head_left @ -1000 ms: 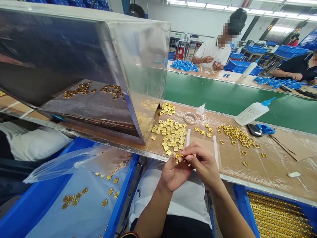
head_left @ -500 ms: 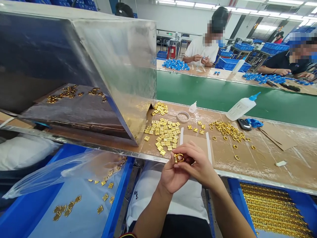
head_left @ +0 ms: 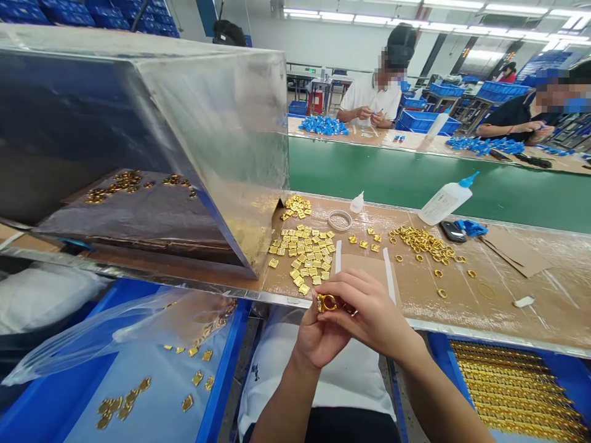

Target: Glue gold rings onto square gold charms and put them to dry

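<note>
Just over the bench's front edge, my left hand (head_left: 321, 337) and my right hand (head_left: 367, 307) meet around a gold ring (head_left: 329, 302). A square gold piece (head_left: 320, 303) sits against the ring's left side. My left hand pinches the left end, while my right hand's thumb and fingers close on the ring. Something dark gold shows deeper in my right hand, too covered to name. Square gold pieces (head_left: 302, 252) are spread just beyond my hands. To the right lies a heap of gold rings (head_left: 422, 241), with several single rings around it.
A metal hood (head_left: 221, 135) fills the left. White glue bottle (head_left: 446, 203), small dropper bottle (head_left: 357, 202) and tape roll (head_left: 340, 219) are on the bench. Below are a left blue bin (head_left: 221, 369) and a right tray of gold rows (head_left: 512, 387). Two people sit across the green belt (head_left: 360, 166).
My hands have shifted slightly left and down with the ring, and my right fingers cover it a little differently. The camera view has tilted slightly. Across the belt, the right person's hands have risen together.
</note>
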A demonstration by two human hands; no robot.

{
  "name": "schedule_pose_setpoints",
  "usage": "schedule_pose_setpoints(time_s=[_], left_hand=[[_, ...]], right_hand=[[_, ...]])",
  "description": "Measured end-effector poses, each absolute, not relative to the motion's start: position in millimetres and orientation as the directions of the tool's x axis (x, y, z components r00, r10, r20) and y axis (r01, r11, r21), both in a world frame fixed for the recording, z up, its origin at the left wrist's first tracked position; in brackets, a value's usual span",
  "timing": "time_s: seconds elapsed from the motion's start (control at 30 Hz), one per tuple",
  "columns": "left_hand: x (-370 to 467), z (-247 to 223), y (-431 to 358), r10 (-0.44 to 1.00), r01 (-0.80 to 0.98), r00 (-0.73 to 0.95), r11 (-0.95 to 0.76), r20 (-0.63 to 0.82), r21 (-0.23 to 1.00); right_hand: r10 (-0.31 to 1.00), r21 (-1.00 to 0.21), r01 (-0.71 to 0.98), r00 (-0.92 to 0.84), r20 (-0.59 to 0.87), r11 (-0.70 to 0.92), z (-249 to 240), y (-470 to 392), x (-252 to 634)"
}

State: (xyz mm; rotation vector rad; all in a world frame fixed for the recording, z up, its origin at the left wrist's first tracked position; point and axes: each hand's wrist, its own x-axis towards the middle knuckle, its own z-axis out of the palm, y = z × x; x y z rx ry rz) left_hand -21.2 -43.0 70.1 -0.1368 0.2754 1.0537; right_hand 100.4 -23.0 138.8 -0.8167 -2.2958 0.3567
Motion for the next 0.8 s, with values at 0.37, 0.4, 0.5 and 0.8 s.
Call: schedule_pose_setpoints(time_s=[0.37,0.4,0.5,0.8], left_hand=[[-50,74,-27,0.953,-0.863,0.294,0.298,-0.074,0.409],[-50,74,-27,0.957,-0.862,0.278,0.286,-0.080,0.418],[-50,73,-28,0.955,-0.850,0.282,0.294,-0.094,0.438],[-53,72,-20,0.978,-0.852,0.171,0.206,-0.117,0.482]], right_hand=[[0.998,-0.315,0.947,-0.058,0.036,0.066,125,42,188],[1.000,-0.269,0.963,0.006,-0.018,-0.010,118,54,195],[0.990,-0.182,0.974,0.123,-0.074,-0.134,101,77,211],[0.981,-0.088,0.979,0.176,-0.088,-0.183,86,82,208]])
